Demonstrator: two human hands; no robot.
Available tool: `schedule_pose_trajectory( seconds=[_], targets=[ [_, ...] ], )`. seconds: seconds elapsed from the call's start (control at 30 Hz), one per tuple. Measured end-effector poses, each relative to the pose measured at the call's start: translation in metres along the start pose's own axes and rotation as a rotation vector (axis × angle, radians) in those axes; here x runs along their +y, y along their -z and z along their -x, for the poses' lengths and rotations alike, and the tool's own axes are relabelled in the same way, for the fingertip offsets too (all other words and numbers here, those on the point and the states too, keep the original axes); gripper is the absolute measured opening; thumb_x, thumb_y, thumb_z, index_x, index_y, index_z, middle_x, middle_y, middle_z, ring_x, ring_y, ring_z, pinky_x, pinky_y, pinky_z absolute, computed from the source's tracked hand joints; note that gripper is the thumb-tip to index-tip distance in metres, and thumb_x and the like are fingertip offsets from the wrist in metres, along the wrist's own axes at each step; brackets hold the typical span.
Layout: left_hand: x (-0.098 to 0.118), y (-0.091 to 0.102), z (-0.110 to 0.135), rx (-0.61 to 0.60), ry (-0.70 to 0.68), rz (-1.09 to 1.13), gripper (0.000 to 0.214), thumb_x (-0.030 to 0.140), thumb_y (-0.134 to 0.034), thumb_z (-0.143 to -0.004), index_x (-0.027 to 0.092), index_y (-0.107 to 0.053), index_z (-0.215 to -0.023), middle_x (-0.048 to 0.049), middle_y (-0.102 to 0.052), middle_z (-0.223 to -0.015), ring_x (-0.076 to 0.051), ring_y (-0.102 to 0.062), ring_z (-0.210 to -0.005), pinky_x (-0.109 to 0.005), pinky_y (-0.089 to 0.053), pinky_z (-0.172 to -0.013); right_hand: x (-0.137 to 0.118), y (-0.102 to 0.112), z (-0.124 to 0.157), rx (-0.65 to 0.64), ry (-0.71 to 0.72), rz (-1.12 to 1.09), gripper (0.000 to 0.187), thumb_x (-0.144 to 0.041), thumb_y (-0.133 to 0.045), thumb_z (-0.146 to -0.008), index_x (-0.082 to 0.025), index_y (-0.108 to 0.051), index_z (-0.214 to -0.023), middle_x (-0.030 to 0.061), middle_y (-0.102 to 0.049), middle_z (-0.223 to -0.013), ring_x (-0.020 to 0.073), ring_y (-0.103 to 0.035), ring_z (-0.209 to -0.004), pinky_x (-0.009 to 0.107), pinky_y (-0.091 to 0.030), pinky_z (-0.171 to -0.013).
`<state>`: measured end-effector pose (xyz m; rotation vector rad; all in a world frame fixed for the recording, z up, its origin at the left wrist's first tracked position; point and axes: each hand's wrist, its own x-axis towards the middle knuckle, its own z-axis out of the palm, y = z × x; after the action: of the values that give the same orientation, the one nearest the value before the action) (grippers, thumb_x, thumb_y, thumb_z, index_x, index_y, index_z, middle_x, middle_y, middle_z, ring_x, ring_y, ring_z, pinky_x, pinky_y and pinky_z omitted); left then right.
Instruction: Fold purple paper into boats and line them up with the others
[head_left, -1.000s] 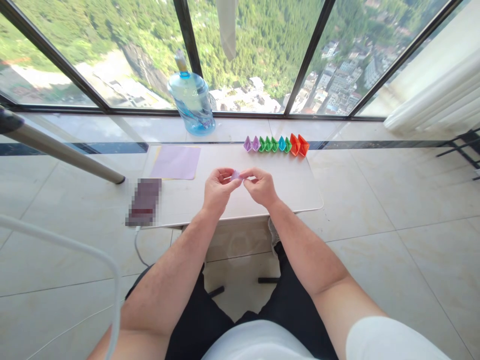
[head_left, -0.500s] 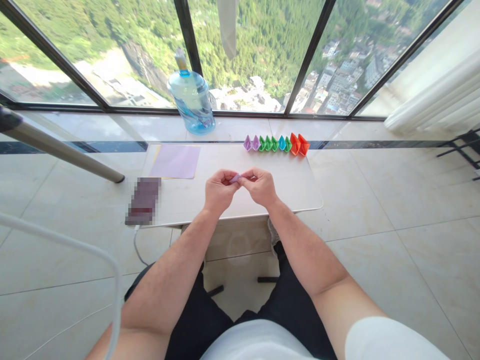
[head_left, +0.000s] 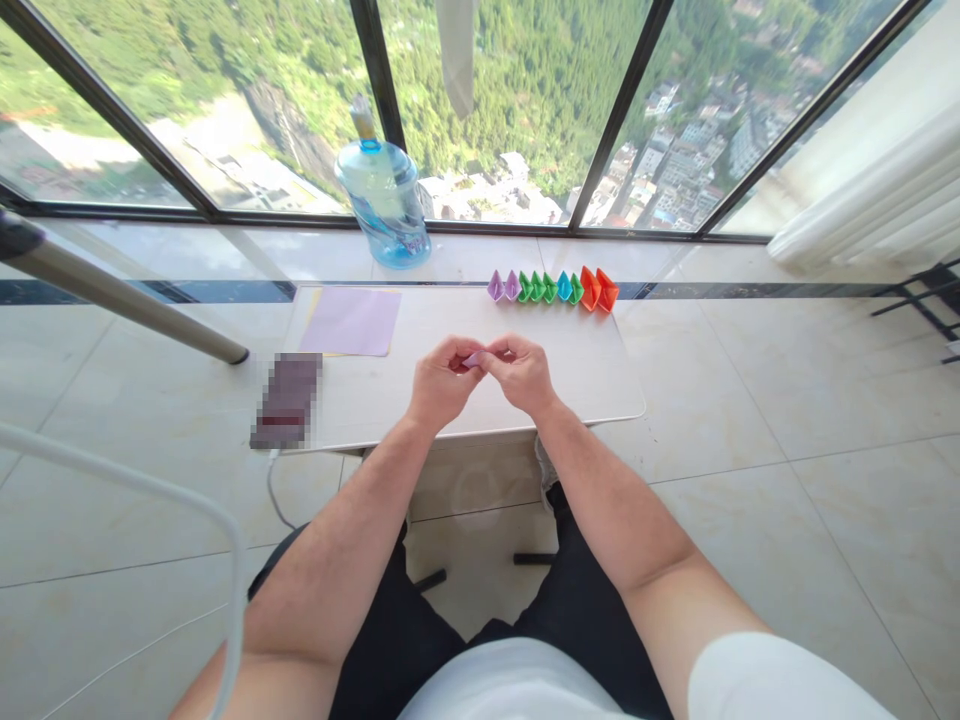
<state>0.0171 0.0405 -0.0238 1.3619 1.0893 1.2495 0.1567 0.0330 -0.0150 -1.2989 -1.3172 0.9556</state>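
Over the worktop (head_left: 600, 385), both hands met on a small lilac paper (head_left: 472, 359) — the left hand (head_left: 441, 385) pinched one end, the right hand (head_left: 519, 374) the other, each grip clenched on it. To fold it well, I judged, the fingertips should press each crease flat and keep the edges lined up. The paper sat right between the two grips, held just above the worktop — near a lilac sheet (head_left: 351, 322) and well short of the row of paper boats (head_left: 553, 288).
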Motion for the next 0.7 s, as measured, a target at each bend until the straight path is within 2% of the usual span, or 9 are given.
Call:
schedule_pose_trajectory(
  seconds=[0.13,0.23,0.33,0.47,0.6,0.7],
  targets=[
    [-0.001,0.0,-0.002,0.058,0.042,0.15,0.036,0.037,-0.089,-0.062,0.019,-0.067,-0.085,-0.0016,-0.072,-0.085,-0.017,-0.069,-0.082,-0.031,-0.056,-0.079,-0.003,-0.001,0.002,0.056,0.114,-0.005,0.021,-0.042,-0.072,-0.081,-0.022,-0.07,-0.076,0.0008,-0.07,-0.078,0.0156,-0.063,-0.075,0.03,-0.054,-0.073],
    [0.0,0.003,-0.004,0.08,0.092,0.231,0.041,0.039,-0.092,-0.058,0.019,-0.069,-0.085,-0.0016,-0.073,-0.082,-0.018,-0.069,-0.08,-0.034,-0.057,-0.08,-0.004,0.0,0.002,0.018,0.132,-0.021,0.022,-0.045,-0.072,-0.081,-0.023,-0.072,-0.081,0.0025,-0.072,-0.09,0.0156,-0.063,-0.079,0.029,-0.054,-0.074],
    [0.002,0.007,-0.006,0.045,0.129,0.271,0.043,0.04,-0.093,-0.058,0.019,-0.074,-0.089,-0.0018,-0.073,-0.08,-0.018,-0.07,-0.079,-0.037,-0.057,-0.082,-0.003,0.001,0.0,-0.046,0.054,-0.102,0.029,-0.051,-0.068,-0.083,-0.022,-0.071,-0.083,0.0039,-0.073,-0.098,0.0165,-0.066,-0.085,0.029,-0.055,-0.072],
    [0.003,0.01,-0.006,-0.012,0.151,0.306,0.053,0.037,-0.094,-0.057,0.021,-0.078,-0.104,-0.0045,-0.076,-0.094,-0.02,-0.071,-0.087,-0.039,-0.057,-0.086,0.003,0.004,-0.006,-0.091,-0.076,-0.208,0.028,-0.048,-0.073,-0.077,-0.021,-0.069,-0.084,0.0036,-0.076,-0.094,0.0172,-0.069,-0.082,0.029,-0.055,-0.066],
    [0.001,0.011,-0.007,-0.066,0.179,0.303,0.059,0.032,-0.092,-0.059,0.026,-0.077,-0.116,-0.0041,-0.075,-0.105,-0.017,-0.069,-0.084,-0.034,-0.057,-0.076,0.005,0.008,-0.009,-0.139,-0.163,-0.282,0.033,-0.043,-0.082,-0.068,-0.02,-0.069,-0.088,0.003,-0.076,-0.091,0.0157,-0.069,-0.075,0.027,-0.055,-0.061],
    [-0.001,0.012,-0.008,-0.112,0.193,0.308,0.06,0.028,-0.09,-0.061,0.028,-0.076,-0.119,-0.0033,-0.074,-0.103,-0.015,-0.066,-0.079,-0.032,-0.055,-0.073,0.004,0.009,-0.009,-0.173,-0.21,-0.327,0.041,-0.037,-0.086,-0.062,-0.019,-0.069,-0.095,0.0032,-0.076,-0.092,0.0143,-0.068,-0.073,0.025,-0.053,-0.058]
  ],
)
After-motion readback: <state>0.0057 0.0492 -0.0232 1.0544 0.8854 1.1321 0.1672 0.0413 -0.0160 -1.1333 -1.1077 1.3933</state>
